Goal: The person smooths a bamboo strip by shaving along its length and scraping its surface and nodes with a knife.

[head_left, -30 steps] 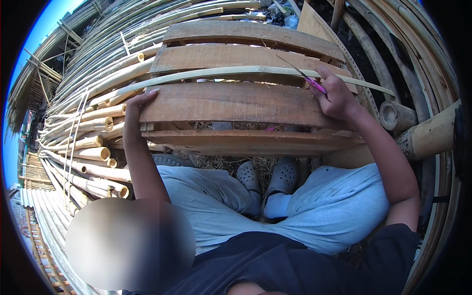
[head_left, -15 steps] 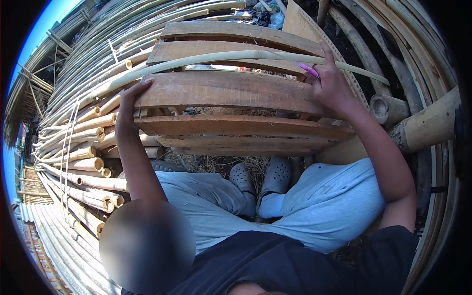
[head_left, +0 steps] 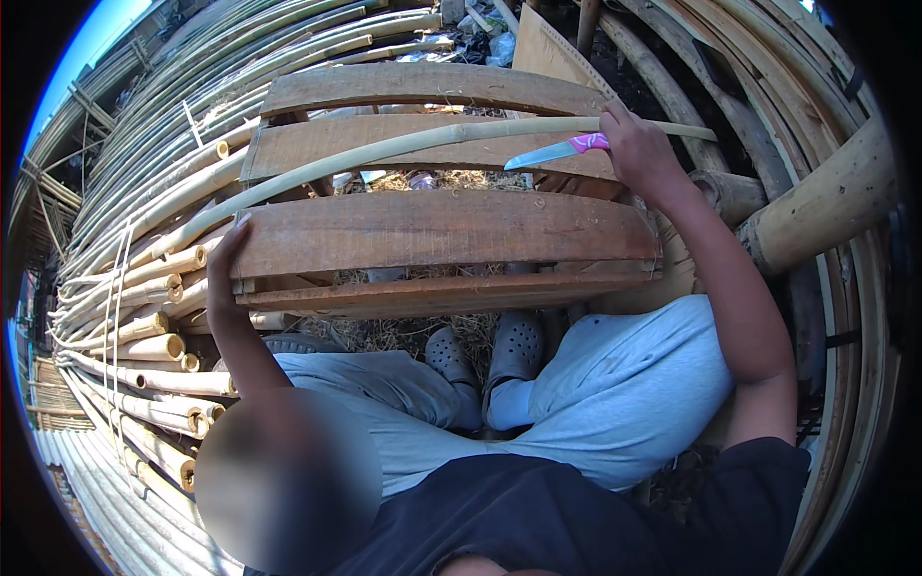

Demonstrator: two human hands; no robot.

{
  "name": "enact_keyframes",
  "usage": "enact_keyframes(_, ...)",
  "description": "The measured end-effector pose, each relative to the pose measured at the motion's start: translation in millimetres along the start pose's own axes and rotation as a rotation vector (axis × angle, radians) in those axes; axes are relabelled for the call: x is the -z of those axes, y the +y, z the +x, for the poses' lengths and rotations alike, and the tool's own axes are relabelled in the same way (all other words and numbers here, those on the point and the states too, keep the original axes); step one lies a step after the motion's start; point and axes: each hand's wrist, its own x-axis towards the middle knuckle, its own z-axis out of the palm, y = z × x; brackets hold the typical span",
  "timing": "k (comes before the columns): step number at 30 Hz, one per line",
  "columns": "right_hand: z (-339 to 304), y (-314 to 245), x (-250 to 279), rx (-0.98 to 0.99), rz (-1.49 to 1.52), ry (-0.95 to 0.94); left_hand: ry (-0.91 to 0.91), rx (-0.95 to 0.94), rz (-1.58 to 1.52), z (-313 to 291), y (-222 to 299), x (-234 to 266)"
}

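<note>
In front of my knees is a slatted wooden crate [head_left: 432, 230] of brown planks with gaps between them. My left hand [head_left: 227, 267] grips its left end, the thumb at the plank's upper corner and the other fingers mostly hidden. A long pale bamboo strip [head_left: 384, 144] runs across above the near plank, from the bamboo pile to beyond the crate's right side. My right hand [head_left: 636, 149] is closed round the pink handle of a knife [head_left: 547, 155], whose bluish blade points left. The same hand is against the strip; whether it also grips it, I cannot tell.
Bamboo poles [head_left: 154, 346] are stacked on the left, cut ends facing me. A thick bamboo pole [head_left: 826, 211] and long wooden strips [head_left: 845, 317] lie on the right. Behind the crate stand a light board [head_left: 547, 53] and plastic litter [head_left: 490, 46]. Corrugated sheeting [head_left: 106, 470] is at lower left.
The crate has tilted and shifted left, its near plank lower in view. My left hand has moved with it. My right hand has turned, so the knife's blade now shows, pointing left.
</note>
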Motion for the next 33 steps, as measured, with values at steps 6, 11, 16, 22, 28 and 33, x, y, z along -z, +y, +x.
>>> enact_keyframes(6,13.1,-3.4,-15.8,0.260,-0.189,0.218,0.054,-0.160,0.085,-4.8,-4.5,2.9)
enact_keyframes(11,23.9,-16.6,-30.8,0.148,-0.032,0.089,0.039,0.027,-0.064,-3.3,-2.4,4.1)
enact_keyframes(16,27.1,-16.5,-48.8,0.137,0.158,-0.099,0.032,0.032,-0.081,0.6,-6.6,10.9)
enact_keyframes(22,29.0,-16.6,-54.1,0.190,0.241,0.069,0.072,0.029,-0.080,1.2,-11.5,12.2)
enact_keyframes(28,31.0,-10.8,-46.2,0.282,0.323,0.017,0.036,0.061,-0.094,4.8,-14.3,14.8)
enact_keyframes(33,38.3,-11.2,-42.2,0.121,0.405,-0.176,0.046,0.075,-0.108,7.9,-20.7,26.0)
